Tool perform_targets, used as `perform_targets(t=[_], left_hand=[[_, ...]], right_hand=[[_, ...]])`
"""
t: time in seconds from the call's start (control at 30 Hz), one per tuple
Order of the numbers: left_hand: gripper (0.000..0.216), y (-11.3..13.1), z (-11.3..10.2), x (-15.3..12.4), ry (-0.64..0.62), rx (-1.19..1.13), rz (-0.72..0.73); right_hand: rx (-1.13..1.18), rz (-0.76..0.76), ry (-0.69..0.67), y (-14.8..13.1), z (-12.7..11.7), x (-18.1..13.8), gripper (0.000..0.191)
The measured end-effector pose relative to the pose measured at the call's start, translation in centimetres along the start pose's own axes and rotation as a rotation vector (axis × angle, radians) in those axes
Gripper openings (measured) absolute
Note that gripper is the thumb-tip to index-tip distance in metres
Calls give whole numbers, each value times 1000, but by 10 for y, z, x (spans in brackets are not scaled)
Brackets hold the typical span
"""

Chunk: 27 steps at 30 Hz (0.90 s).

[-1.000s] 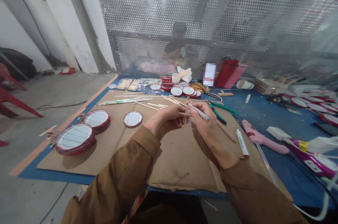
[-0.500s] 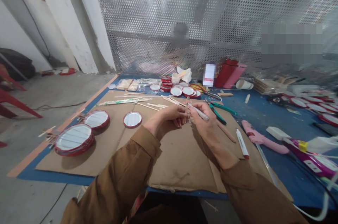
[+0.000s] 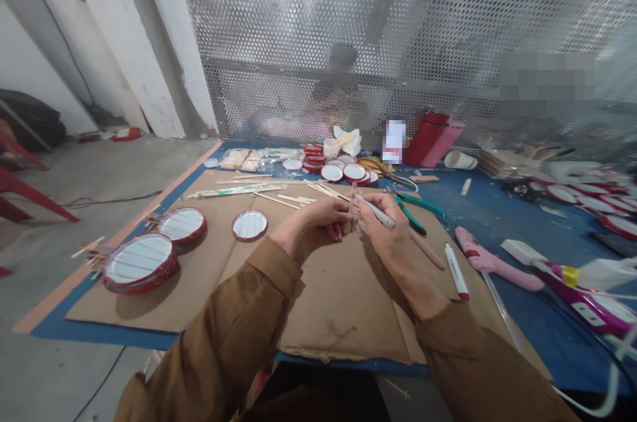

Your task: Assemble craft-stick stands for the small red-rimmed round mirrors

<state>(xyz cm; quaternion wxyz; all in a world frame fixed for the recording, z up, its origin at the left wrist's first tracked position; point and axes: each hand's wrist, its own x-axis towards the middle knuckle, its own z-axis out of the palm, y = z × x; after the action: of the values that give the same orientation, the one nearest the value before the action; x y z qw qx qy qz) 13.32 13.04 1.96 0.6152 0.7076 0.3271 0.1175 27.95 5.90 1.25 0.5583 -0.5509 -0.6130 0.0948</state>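
Note:
My left hand (image 3: 332,216) is closed on a small wooden stick piece (image 3: 353,200), which stands upright between the fingertips. Pinched in my right hand (image 3: 385,223) is a white pen (image 3: 377,211), its tip close against the wooden piece. Fingers hide the lower part of the piece. Both hands are just above the brown cardboard (image 3: 343,302). Behind them lie loose wooden sticks (image 3: 293,200). To the left is a red-rimmed round disc (image 3: 249,225), with stacked discs (image 3: 139,259) farther left.
Right of my hands lie green-handled pliers (image 3: 412,215), a white marker (image 3: 456,271) with a red end and a pink glue gun (image 3: 492,260). More red-rimmed discs (image 3: 354,172), a phone (image 3: 394,141) and a red bottle (image 3: 426,138) stand or lie at the back, before a perforated metal panel (image 3: 279,44).
Both hands hold almost the same place. The pen in my right hand has shifted very slightly against the wooden piece.

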Motion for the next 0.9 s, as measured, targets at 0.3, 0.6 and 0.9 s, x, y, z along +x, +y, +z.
perform_targets(t=[0.3, 0.6, 0.9], left_hand=[[15, 1, 0, -2, -1, 0, 2], [20, 4, 1, -3, 6, -16, -11], [21, 2, 1, -1, 7, -8, -9]], right_hand=[[-7, 16, 2, 0, -1, 0, 22], [8, 26, -10, -2, -1, 0, 22], [0, 1, -33, 3, 0, 1, 24]])
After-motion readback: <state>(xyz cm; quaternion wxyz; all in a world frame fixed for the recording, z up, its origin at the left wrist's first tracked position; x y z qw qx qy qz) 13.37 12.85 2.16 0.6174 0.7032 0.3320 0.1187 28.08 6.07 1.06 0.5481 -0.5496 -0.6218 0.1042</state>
